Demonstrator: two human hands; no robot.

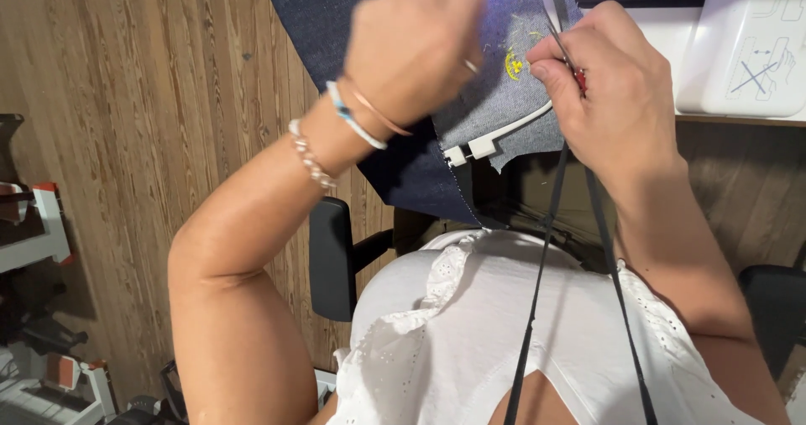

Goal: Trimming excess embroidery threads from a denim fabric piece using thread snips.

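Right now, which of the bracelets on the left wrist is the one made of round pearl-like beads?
It is the beaded bracelet farthest up the forearm, away from the left hand. The blue-and-white band and the thin copper-coloured bangle sit closer to the hand and are not pearly.
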